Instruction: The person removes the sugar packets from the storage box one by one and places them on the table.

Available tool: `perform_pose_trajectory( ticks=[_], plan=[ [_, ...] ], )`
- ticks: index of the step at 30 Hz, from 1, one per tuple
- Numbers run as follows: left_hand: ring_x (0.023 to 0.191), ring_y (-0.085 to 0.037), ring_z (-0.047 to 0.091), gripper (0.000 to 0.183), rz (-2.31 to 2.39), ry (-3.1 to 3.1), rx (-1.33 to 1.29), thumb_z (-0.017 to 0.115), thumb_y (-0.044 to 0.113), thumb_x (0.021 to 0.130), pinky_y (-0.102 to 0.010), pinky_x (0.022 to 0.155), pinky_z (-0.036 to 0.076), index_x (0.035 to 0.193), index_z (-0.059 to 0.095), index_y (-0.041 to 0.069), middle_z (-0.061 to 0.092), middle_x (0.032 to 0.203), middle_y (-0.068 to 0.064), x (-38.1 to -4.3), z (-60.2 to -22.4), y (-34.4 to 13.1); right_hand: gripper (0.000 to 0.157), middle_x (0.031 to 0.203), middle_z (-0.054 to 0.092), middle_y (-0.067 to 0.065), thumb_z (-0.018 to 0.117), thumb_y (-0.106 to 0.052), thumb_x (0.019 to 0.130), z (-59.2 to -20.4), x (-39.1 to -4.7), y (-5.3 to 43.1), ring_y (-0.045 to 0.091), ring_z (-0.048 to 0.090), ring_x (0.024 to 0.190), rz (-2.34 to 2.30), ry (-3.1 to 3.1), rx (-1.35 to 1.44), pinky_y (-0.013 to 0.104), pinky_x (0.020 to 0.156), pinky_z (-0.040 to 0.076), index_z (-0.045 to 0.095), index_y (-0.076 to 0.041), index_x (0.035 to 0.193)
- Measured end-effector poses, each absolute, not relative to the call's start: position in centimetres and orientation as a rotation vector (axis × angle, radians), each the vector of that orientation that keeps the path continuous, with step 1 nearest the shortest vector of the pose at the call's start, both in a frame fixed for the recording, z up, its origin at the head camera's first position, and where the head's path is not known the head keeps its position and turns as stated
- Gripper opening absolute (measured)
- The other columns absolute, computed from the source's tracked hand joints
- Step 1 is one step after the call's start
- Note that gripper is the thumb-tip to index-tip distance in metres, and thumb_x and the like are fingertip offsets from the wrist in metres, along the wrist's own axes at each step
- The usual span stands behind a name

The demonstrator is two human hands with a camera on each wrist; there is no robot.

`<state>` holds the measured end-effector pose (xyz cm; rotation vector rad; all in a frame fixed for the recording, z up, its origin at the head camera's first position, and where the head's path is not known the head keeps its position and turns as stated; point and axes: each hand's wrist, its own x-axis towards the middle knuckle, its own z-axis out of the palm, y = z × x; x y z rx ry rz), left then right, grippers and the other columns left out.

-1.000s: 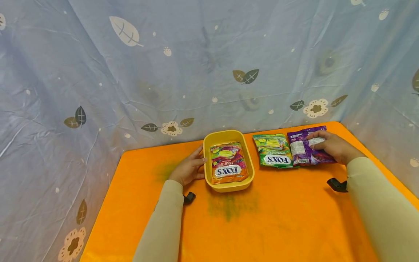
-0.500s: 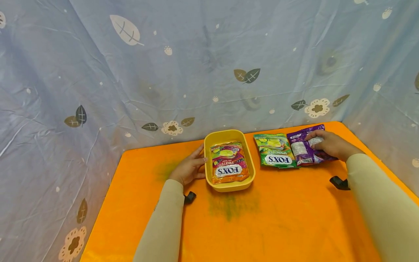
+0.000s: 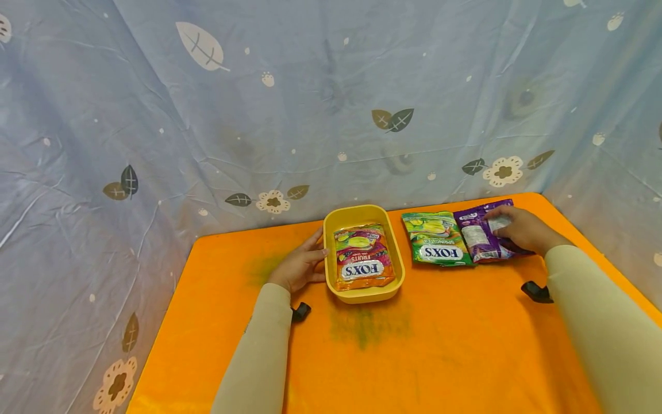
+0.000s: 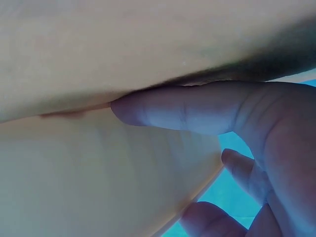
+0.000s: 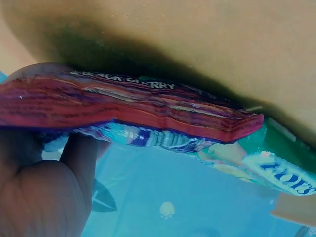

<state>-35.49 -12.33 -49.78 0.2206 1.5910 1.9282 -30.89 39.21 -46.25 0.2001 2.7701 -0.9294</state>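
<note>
In the head view my left hand (image 3: 301,264) lies along the left side of a yellow plastic tub (image 3: 364,296). Its thumb touches the rim; in the left wrist view fairly straight fingers (image 4: 177,106) rest against the tub's wall. Inside the tub lies a red and orange Fox's Fruits candy bag (image 3: 364,259). At the right, my right hand (image 3: 527,231) pinches a purple candy bag (image 3: 474,234) by its right part. The right wrist view has this bag edge-on between thumb and fingers, its print partly legible. A green Fox's Spring Tea candy bag (image 3: 436,238) touches its left side.
An orange-covered table (image 3: 429,345) bears everything, with faint green stains in front of the tub. Pale blue curtains (image 3: 289,103) with leaf and flower prints enclose the back and sides. Black straps (image 3: 537,291) stick out at both wrists.
The purple bag has turned and shifted slightly in my right hand, baring more of the green bag's lower right corner. My left hand and the tub have stayed put.
</note>
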Motion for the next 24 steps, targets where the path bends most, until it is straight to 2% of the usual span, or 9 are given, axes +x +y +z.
perform_pose_trajectory(
  ticks=[12,19,24],
  plan=[
    [0.128,-0.027,0.043,0.066,1.933,1.571,0.239,0.05,0.015,0.1,-0.055,0.083,0.049,0.152,0.019,0.041,0.026,0.153,-0.003,-35.4,-49.8,-12.3,0.054,0.136,0.03,0.037,0.063,-0.023,0.093,-47.3,-30.4,40.2,0.054,0.032,0.115,-0.934,2.881,0.166,0.071,0.096,0.02,0.041,-0.005,0.139],
    [0.127,-0.027,0.045,0.066,1.925,1.586,0.242,0.05,0.016,0.1,-0.055,0.083,0.049,0.152,0.018,0.041,0.027,0.153,-0.003,-35.4,-49.8,-12.2,0.061,0.14,0.022,0.042,0.063,-0.027,0.093,-47.3,-29.8,40.8,0.059,0.025,0.121,-1.042,2.817,0.237,0.071,0.095,0.022,0.035,-0.009,0.145],
    [0.127,-0.026,0.045,0.065,1.915,1.588,0.24,0.049,0.016,0.101,-0.055,0.084,0.049,0.152,0.018,0.041,0.026,0.154,-0.002,-35.3,-49.7,-12.2,0.067,0.135,0.025,0.042,0.061,-0.028,0.095,-47.5,-29.7,41.0,0.055,0.035,0.114,-1.081,2.811,0.25,0.067,0.094,0.032,0.028,-0.008,0.149]
  ],
)
